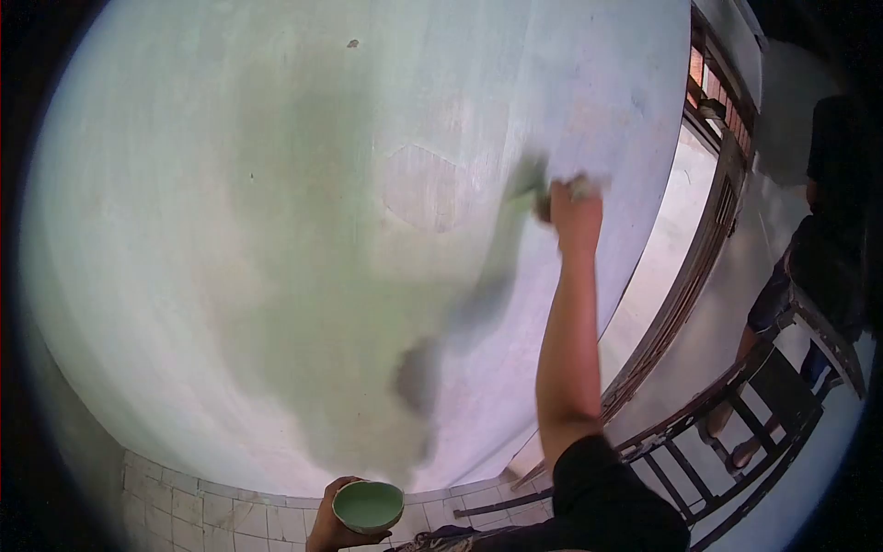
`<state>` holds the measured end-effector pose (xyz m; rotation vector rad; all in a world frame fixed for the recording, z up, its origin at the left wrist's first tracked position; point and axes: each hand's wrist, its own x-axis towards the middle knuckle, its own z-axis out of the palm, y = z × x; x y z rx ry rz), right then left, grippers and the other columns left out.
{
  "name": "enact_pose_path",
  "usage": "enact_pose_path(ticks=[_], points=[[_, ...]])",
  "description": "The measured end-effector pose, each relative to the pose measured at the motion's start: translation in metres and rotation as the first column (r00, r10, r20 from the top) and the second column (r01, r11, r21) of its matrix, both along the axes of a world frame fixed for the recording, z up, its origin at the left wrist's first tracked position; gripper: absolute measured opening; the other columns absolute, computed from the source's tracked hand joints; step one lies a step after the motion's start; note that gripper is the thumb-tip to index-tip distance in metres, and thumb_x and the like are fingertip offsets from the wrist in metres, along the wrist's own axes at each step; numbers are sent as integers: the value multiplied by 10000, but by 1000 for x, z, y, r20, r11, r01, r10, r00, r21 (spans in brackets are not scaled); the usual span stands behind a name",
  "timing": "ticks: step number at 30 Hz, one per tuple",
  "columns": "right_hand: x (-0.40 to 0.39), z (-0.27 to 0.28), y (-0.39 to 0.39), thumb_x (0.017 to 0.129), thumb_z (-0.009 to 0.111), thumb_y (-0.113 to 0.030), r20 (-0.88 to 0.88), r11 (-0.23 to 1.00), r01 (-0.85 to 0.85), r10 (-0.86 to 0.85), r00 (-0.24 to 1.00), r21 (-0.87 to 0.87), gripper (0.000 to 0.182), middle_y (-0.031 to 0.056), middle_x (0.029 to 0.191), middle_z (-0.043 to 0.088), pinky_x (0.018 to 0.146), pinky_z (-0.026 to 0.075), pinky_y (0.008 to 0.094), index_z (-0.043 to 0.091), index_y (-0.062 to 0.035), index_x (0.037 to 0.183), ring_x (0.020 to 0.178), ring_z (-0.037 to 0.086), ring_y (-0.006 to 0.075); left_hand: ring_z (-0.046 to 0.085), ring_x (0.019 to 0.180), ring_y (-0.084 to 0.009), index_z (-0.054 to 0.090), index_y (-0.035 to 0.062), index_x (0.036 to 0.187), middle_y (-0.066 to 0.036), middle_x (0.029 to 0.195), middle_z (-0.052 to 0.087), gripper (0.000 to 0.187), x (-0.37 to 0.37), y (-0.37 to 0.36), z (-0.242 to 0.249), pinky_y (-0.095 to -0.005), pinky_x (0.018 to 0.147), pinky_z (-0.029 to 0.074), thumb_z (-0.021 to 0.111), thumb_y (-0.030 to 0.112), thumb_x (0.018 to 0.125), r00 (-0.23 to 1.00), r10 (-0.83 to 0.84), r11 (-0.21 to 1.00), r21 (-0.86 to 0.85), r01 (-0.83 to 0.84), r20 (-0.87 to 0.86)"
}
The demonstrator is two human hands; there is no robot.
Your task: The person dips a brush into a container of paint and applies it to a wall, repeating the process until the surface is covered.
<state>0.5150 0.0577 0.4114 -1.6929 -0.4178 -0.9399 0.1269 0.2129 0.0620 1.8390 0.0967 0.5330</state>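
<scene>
My right hand (577,216) is raised against the wall, its fingers wrapped around a paintbrush (532,191) that is smeared by motion. The bristles point left, at or close to the wall (313,258), where contact is hard to judge. Low in the view, my left hand (325,526) grips a small bowl (355,528) from its left side and underneath. Pale green paint (370,504) shows inside the bowl. Greenish patches and a shadow of my arm lie over the whitish wall, around a bare, flaked spot (423,189).
A dark wooden bench (676,478) stands at lower right, with a person (791,267) in dark clothes beside it. To the right of the wall is a wooden-framed opening (708,221). White floor tiles (216,520) run along the wall's base.
</scene>
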Motion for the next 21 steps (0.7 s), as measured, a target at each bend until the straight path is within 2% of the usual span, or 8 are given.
enact_pose_path(ticks=[2, 5, 8, 10, 12, 15, 18, 21], points=[[34, 73, 12, 711, 603, -298, 40, 995, 59, -62, 997, 76, 428, 219, 916, 622, 784, 456, 404, 586, 62, 942, 880, 593, 364, 474, 1102, -258, 362, 60, 1238, -91, 1147, 528, 975, 5, 3, -2, -395, 982, 333, 855, 317, 437, 999, 47, 999, -19, -47, 2], [34, 197, 20, 710, 567, -415, 217, 962, 270, -269, 938, 27, 506, 224, 888, 635, 759, 465, 407, 629, 69, 846, 836, 612, 356, 480, 1102, -246, 316, 51, 1258, -100, 1147, 524, 1024, 16, 4, 3, -389, 967, 361, 873, 257, 424, 1000, 1, 998, 56, -1, -12], [33, 290, 25, 720, 576, -368, 315, 972, 147, -200, 928, 182, 424, 178, 802, 638, 750, 471, 375, 616, 46, 806, 784, 620, 295, 502, 1081, -261, 264, 36, 1274, -133, 1146, 518, 1068, 29, -5, 10, -384, 926, 413, 889, 154, 416, 996, 62, 958, -283, -41, 64], [47, 330, 26, 719, 592, -352, 339, 944, 94, -205, 918, 317, 402, 162, 772, 635, 730, 473, 366, 603, 44, 785, 746, 617, 277, 503, 1078, -265, 268, 34, 1272, -136, 1144, 518, 1061, 37, -3, 10, -388, 925, 411, 888, 153, 419, 993, 87, 973, -220, -67, 82], [41, 340, 24, 754, 629, -152, 549, 893, -104, -174, 818, 438, 182, 198, 807, 624, 657, 480, 377, 586, 25, 744, 748, 609, 312, 504, 1075, -270, 272, 32, 1270, -138, 1142, 518, 1055, 47, -1, 10, -392, 925, 408, 887, 152, 421, 989, 107, 982, -164, -90, 101], [52, 281, 27, 728, 632, -272, 614, 963, -71, -109, 781, 262, 326, 156, 826, 641, 719, 477, 385, 583, 38, 815, 800, 615, 287, 505, 1072, -270, 282, 30, 1261, -138, 1144, 518, 1053, 57, 1, 14, -395, 926, 403, 889, 179, 413, 992, 91, 992, -96, -83, 82], [82, 177, 31, 758, 636, -216, 763, 951, 3, -249, 597, 308, 282, 141, 652, 528, 600, 422, 387, 477, 12, 710, 615, 518, 279, 506, 1070, -268, 297, 29, 1250, -138, 1144, 519, 1043, 68, 2, 18, -402, 929, 396, 888, 213, 410, 995, 70, 973, -225, -53, 65], [35, 34, 31, 796, 611, -139, 688, 963, 129, -261, 678, 239, 201, 102, 616, 508, 543, 418, 318, 485, 1, 726, 549, 485, 208, 499, 1080, -261, 306, 25, 1242, -135, 1134, 520, 1030, 78, 15, 5, -403, 937, 391, 885, 244, 419, 992, 6, 996, 93, -17, 122]])
